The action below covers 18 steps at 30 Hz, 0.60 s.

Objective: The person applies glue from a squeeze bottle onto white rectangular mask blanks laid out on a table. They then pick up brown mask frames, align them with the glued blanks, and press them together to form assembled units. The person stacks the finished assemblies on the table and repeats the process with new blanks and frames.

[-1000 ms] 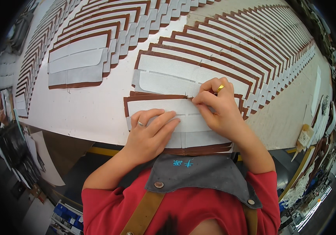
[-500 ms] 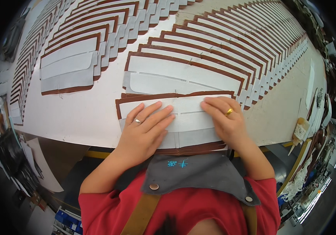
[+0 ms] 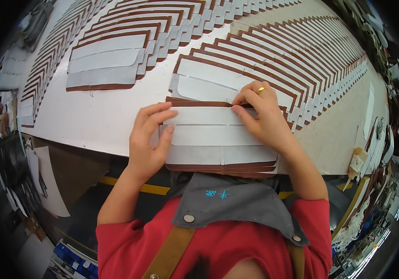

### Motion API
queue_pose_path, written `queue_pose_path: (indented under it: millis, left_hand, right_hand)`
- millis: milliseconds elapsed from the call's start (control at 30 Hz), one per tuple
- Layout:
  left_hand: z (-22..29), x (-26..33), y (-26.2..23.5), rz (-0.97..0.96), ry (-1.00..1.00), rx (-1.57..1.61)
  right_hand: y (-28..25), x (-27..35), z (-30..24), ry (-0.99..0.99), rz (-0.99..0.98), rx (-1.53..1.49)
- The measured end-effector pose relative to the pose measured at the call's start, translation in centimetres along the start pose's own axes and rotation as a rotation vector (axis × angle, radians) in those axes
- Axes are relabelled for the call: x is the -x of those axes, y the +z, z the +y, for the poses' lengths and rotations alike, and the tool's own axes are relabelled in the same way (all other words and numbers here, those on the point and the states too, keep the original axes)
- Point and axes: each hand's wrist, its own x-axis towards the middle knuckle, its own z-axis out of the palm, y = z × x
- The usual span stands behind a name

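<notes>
In front of me at the table edge lies a flat white panel with brown edges point(image 3: 199, 135), on top of others like it. A slit line runs across it, and a grey-white strip shows below its flap. My left hand point(image 3: 149, 135) rests at the panel's left edge, thumb and fingers apart, fingertips on its surface. My right hand point(image 3: 265, 116) pinches the brown upper edge near its middle with thumb and fingers; a ring sits on one finger. Just beyond it, a long row of overlapping panels point(image 3: 209, 76) begins.
A second overlapping row of similar panels point(image 3: 102, 69) stands to the left, with a third row point(image 3: 34, 102) farther left on the white table point(image 3: 97, 121). A bottle-like applicator point(image 3: 357, 160) and white strings point(image 3: 350, 214) are at the right edge.
My left hand has slid from the panel's face out to its left edge. My right hand has moved up onto the brown upper edge and pinches there. The view has shifted slightly.
</notes>
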Motion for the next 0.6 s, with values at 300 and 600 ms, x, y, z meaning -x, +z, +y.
queue_pose_path:
  millis: [300, 600]
  left_hand:
    - [-0.1, 0.6, -0.4, 0.117, -0.285, 0.214]
    - [-2.2, -1.3, -3.8, 0.429, -0.285, 0.517]
  right_hand:
    - [-1.3, 0.1, -3.0, 0.073, 0.118, -0.225]
    - [-3.0, -1.6, -1.1, 0.369, -0.186, -0.324]
